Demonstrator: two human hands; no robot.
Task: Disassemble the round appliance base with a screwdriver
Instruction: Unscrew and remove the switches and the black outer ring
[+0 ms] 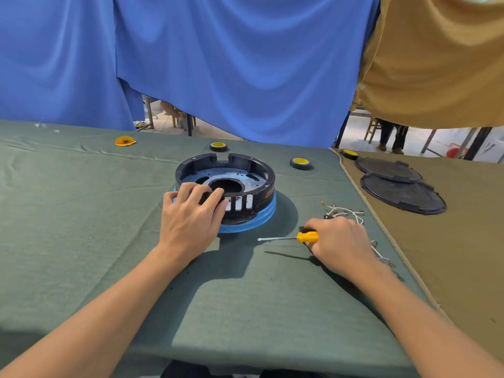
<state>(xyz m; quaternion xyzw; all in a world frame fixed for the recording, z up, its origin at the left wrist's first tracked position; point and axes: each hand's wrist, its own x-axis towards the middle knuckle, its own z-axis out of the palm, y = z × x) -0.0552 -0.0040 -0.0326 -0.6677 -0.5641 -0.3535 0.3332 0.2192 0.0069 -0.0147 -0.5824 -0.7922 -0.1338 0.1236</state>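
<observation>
My left hand (pixel 191 214) is on the base (pixel 268 184), fingers (pixel 215 196) curled over its near rim and gripping it. I judge that is to stop it turning once I bear down on a screw. The base sits mid-surface, a little toward the far edge, open side up. It is a black plastic ring with a notch in its far wall and pale slots (pixel 238 202) in the near wall, just beside my fingertips. Inside lies a dull metal plate (pixel 240 177) with a big round hole and small holes around it. The screws themselves are too small for me to tell apart. Under the base is a blue ring (pixel 256 223), smooth and wider than the black wall.

My right hand (pixel 338 241) is wrapped round the screwdriver (pixel 307 237) near the right edge of the surface (pixel 81 214). The yellow handle sticks out of my fist and the thin steel shaft points left toward the base, well short of it. Its shadow falls apart from it on the cloth, so I take it to be lifted, ready to carry over.

Just behind that hand lies a tangle of white wires (pixel 346 211) with metal ends. Two tape rolls (pixel 218 146) stand along the far edge. The green cloth is soft and creased, which should keep the base from sliding.
</observation>
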